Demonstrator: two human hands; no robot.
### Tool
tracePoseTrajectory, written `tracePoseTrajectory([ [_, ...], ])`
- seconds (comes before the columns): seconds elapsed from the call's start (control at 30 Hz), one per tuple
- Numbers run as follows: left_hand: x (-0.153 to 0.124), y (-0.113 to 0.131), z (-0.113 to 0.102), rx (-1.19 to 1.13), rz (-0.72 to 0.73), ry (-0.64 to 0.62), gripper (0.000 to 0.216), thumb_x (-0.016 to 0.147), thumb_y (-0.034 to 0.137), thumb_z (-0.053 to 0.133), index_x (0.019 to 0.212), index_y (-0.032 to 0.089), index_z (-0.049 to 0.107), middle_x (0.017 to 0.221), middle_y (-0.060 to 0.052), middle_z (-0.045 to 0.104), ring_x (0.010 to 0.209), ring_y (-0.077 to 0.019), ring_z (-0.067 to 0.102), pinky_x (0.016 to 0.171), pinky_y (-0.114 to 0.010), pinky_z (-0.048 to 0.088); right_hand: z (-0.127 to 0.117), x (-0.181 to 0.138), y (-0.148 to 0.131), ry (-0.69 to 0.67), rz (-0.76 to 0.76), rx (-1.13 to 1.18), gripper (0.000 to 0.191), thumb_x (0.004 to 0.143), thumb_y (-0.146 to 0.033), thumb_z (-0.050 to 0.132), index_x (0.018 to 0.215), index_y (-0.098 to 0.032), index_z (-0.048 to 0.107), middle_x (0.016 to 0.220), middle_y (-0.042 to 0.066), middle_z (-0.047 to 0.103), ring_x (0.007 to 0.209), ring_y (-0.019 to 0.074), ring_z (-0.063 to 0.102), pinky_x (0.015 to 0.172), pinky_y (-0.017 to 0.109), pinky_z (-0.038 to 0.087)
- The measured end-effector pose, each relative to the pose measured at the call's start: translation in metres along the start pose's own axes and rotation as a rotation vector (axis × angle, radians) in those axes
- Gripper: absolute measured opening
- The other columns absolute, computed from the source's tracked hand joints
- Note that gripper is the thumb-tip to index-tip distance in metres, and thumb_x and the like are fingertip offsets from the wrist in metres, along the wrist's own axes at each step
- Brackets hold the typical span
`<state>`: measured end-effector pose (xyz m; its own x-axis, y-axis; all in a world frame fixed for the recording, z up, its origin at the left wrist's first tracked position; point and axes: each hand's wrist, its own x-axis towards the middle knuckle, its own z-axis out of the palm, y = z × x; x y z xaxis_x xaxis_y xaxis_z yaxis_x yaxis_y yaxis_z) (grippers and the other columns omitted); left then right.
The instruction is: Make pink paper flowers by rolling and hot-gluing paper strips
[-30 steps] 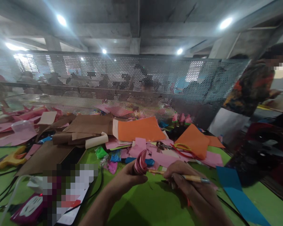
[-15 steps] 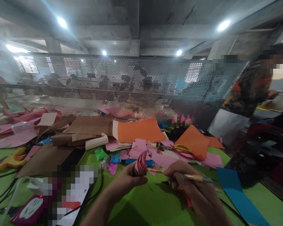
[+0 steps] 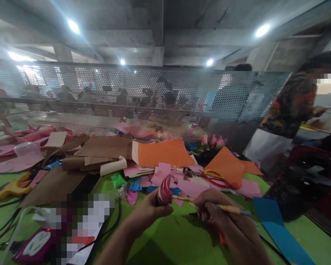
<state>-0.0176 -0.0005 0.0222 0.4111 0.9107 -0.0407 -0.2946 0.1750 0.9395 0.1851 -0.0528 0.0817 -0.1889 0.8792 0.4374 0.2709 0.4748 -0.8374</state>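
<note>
My left hand [image 3: 147,212] is closed around a curled pink paper piece [image 3: 164,190], holding it upright above the green table [image 3: 165,243]. My right hand [image 3: 223,222] grips a thin wooden stick [image 3: 217,207] like a pencil. The stick's tip touches the right side of the pink paper. Both hands sit low in the middle of the view, close together.
Orange sheets [image 3: 164,151], brown paper [image 3: 105,147], pink scraps [image 3: 190,186] and a blue sheet [image 3: 278,230] litter the table. Yellow-handled scissors [image 3: 11,187] lie at the left, cables nearby. A perforated metal screen [image 3: 143,99] rises behind. A person in a patterned top [image 3: 289,106] stands at the right.
My hands and the pink paper have barely shifted. The stick has slid slightly to the right in my right hand.
</note>
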Motion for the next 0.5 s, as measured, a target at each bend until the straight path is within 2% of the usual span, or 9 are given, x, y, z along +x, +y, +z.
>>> tracePoseTrajectory([
  [0.13, 0.0013, -0.0016, 0.0004, -0.035, 0.029, -0.024, 0.042, 0.063, 0.016, 0.078, 0.104, 0.018, 0.067, 0.091, -0.001, 0.066, 0.082, -0.0141, 0.053, 0.079, -0.025, 0.041, 0.0002, -0.001, -0.0018, -0.004, -0.023, 0.001, 0.022, 0.095, -0.035, 0.049, 0.093, -0.022, 0.067, 0.074, 0.002, 0.059, 0.066, 0.0157, 0.054, 0.057, 0.027, 0.041],
  [0.27, 0.0024, -0.0035, 0.0006, -0.053, 0.057, -0.063, 0.047, 0.065, 0.019, 0.078, 0.109, 0.016, 0.064, 0.101, -0.005, 0.068, 0.094, -0.0186, 0.056, 0.086, -0.029, 0.041, 0.0032, -0.003, -0.0029, -0.04, 0.0, -0.044, 0.027, 0.096, -0.037, 0.046, 0.099, -0.022, 0.068, 0.075, 0.003, 0.059, 0.068, 0.0171, 0.054, 0.06, 0.029, 0.042],
  [0.5, 0.0039, -0.0088, -0.002, -0.036, 0.098, -0.114, 0.043, 0.07, 0.015, 0.074, 0.112, 0.02, 0.064, 0.105, -0.004, 0.067, 0.094, -0.0174, 0.056, 0.086, -0.028, 0.041, 0.0063, -0.0032, -0.0005, -0.034, 0.013, -0.08, 0.027, 0.095, -0.038, 0.048, 0.096, -0.021, 0.069, 0.072, 0.003, 0.059, 0.067, 0.0185, 0.055, 0.065, 0.033, 0.046],
])
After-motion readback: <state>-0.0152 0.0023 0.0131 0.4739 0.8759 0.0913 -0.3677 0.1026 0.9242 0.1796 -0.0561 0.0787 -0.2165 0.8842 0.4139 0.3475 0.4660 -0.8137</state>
